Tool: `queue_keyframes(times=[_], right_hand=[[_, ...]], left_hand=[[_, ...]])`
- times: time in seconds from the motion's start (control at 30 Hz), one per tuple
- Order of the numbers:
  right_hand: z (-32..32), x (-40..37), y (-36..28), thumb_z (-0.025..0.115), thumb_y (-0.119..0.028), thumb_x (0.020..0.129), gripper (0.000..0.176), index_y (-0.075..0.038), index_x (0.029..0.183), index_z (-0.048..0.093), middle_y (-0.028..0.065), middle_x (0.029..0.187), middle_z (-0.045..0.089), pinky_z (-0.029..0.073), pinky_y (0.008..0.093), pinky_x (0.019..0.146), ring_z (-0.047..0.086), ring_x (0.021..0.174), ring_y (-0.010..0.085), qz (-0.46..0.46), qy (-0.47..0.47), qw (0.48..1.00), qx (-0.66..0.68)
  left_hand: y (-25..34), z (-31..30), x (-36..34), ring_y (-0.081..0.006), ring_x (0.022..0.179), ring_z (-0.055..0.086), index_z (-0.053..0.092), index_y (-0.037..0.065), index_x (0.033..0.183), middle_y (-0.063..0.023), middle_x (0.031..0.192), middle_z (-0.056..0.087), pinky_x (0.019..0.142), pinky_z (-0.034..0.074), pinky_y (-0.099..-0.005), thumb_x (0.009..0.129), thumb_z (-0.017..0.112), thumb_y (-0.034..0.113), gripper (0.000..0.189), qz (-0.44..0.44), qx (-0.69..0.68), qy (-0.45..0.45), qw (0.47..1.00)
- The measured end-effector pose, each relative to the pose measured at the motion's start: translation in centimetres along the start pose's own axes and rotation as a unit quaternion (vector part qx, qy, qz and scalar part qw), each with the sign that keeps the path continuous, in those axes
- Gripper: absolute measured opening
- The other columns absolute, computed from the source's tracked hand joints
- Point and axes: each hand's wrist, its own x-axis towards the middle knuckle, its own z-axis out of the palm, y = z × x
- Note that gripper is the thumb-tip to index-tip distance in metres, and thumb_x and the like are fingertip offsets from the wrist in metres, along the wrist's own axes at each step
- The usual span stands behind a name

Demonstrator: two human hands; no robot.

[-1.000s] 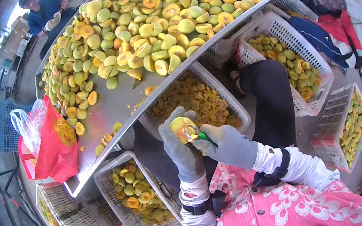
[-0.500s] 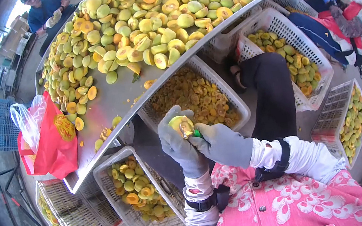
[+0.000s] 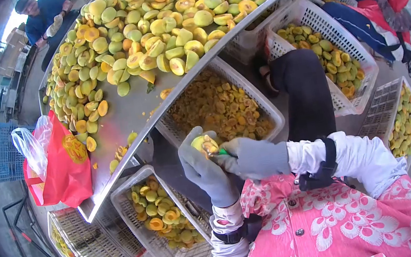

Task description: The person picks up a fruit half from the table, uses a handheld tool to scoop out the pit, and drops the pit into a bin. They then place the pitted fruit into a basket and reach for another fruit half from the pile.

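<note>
In the head view, my left hand (image 3: 205, 168), in a grey glove, is closed around a yellow-green apricot half (image 3: 204, 143). Its cut face, with brownish flesh, is turned up towards my right hand. My right hand (image 3: 257, 157), also gloved in grey, grips a small knife with a green handle (image 3: 224, 152). The knife's working end meets the fruit's cut side, though the blade is mostly hidden. Both hands are close together above a white crate (image 3: 277, 127) that holds scraps of orange flesh.
A metal table (image 3: 125, 104) heaped with apricot halves (image 3: 158, 26) slopes across the top. On its left corner lies a red bag (image 3: 66, 173). Crates of fruit (image 3: 145, 241) stand below and at right (image 3: 363, 65). Another person (image 3: 49, 21) sits at upper left.
The view has shifted slightly. My right wrist and forearm have turned a little, with the knife still at the fruit. My left hand keeps hold of the apricot half.
</note>
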Motion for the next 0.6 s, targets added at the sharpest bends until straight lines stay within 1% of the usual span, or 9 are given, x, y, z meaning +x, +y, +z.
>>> queue_keyframes(times=[0.07, 0.1, 0.13, 0.2, 0.27, 0.4, 0.5, 0.53, 0.6], right_hand=[[-1.9, -0.5, -3.6, 0.044, -0.047, 0.100, 0.046, -0.002, 0.095, 0.055, 0.0084, 0.064, 0.056, 0.052, 0.0363, 0.047, 0.059, 0.052, 0.0229, 0.276, -0.165, 0.920, 0.226], [-2.0, -0.8, -3.7, 0.041, -0.051, 0.100, 0.048, -0.005, 0.093, 0.054, -0.0010, 0.062, 0.046, 0.048, 0.0269, 0.038, 0.050, 0.049, 0.0099, 0.247, -0.167, 0.914, 0.274], [-1.9, -0.6, -3.8, 0.041, -0.051, 0.100, 0.048, -0.005, 0.093, 0.054, -0.0010, 0.062, 0.046, 0.048, 0.0269, 0.038, 0.050, 0.049, 0.0099, 0.245, -0.169, 0.914, 0.276], [-2.4, 0.1, -3.5, 0.044, -0.049, 0.100, 0.046, -0.004, 0.096, 0.055, 0.0087, 0.064, 0.056, 0.052, 0.0375, 0.046, 0.059, 0.052, 0.0235, 0.251, -0.170, 0.931, 0.203], [-0.9, 0.7, 0.5, 0.049, -0.044, 0.098, 0.040, -0.004, 0.101, 0.055, 0.0199, 0.075, 0.064, 0.052, 0.0480, 0.060, 0.064, 0.067, 0.0398, -0.005, 0.037, 0.995, -0.092], [0.1, 0.8, -0.3, 0.055, -0.037, 0.095, 0.033, -0.005, 0.105, 0.056, 0.0243, 0.083, 0.065, 0.050, 0.0500, 0.066, 0.062, 0.082, 0.0458, -0.040, 0.085, 0.994, -0.052], [-0.1, 0.9, -1.7, 0.058, -0.037, 0.095, 0.035, -0.003, 0.104, 0.055, 0.0216, 0.077, 0.065, 0.050, 0.0459, 0.062, 0.066, 0.072, 0.0392, -0.020, 0.153, 0.988, -0.005], [-0.3, 0.7, -2.3, 0.058, -0.037, 0.095, 0.035, -0.003, 0.104, 0.055, 0.0216, 0.077, 0.065, 0.050, 0.0459, 0.062, 0.066, 0.072, 0.0392, -0.021, 0.153, 0.988, -0.007], [-0.7, 0.4, -3.3, 0.058, -0.038, 0.096, 0.035, -0.003, 0.098, 0.056, 0.0124, 0.066, 0.061, 0.048, 0.0380, 0.051, 0.061, 0.053, 0.0231, 0.115, 0.084, 0.977, 0.161]], left_hand=[[0.6, -0.1, -0.1, -0.0184, 0.081, 0.062, 0.058, -0.004, 0.110, -0.0138, 0.088, 0.065, 0.075, 0.050, -0.0292, 0.105, 0.031, 0.043, 0.054, 0.092, 0.056, -0.019, 0.994], [0.8, -0.5, 0.2, -0.0193, 0.085, 0.062, 0.057, -0.004, 0.112, -0.0148, 0.094, 0.066, 0.078, 0.050, -0.0300, 0.105, 0.031, 0.043, 0.054, 0.111, 0.085, -0.051, 0.989], [0.7, -0.9, 0.3, -0.0193, 0.085, 0.062, 0.057, -0.004, 0.112, -0.0148, 0.094, 0.066, 0.078, 0.050, -0.0300, 0.105, 0.031, 0.043, 0.054, 0.112, 0.089, -0.051, 0.988], [0.1, -1.2, 1.0, -0.0194, 0.093, 0.062, 0.056, -0.003, 0.117, -0.0145, 0.103, 0.065, 0.085, 0.048, -0.0298, 0.105, 0.035, 0.033, 0.043, 0.074, 0.020, -0.093, 0.993], [1.5, -0.7, 0.9, -0.0192, 0.097, 0.061, 0.055, -0.002, 0.118, -0.0149, 0.107, 0.064, 0.088, 0.047, -0.0293, 0.104, 0.036, 0.033, 0.042, 0.011, -0.051, -0.105, 0.993], [2.6, -0.7, 1.6, -0.0187, 0.094, 0.061, 0.051, -0.002, 0.123, -0.0163, 0.110, 0.063, 0.087, 0.048, -0.0290, 0.104, 0.036, 0.036, 0.046, -0.008, 0.012, -0.133, 0.991], [1.6, 0.5, 1.8, -0.0174, 0.096, 0.060, 0.046, -0.001, 0.129, -0.0176, 0.116, 0.060, 0.088, 0.048, -0.0295, 0.104, 0.035, 0.041, 0.051, -0.036, -0.231, -0.080, 0.969], [1.3, 0.5, 1.8, -0.0174, 0.096, 0.060, 0.046, -0.001, 0.129, -0.0176, 0.116, 0.060, 0.088, 0.048, -0.0295, 0.104, 0.035, 0.041, 0.051, -0.035, -0.233, -0.080, 0.968], [0.6, 0.1, 1.6, -0.0178, 0.102, 0.059, 0.047, -0.001, 0.129, -0.0171, 0.117, 0.060, 0.091, 0.048, -0.0304, 0.104, 0.035, 0.040, 0.050, -0.067, -0.218, -0.146, 0.963]])
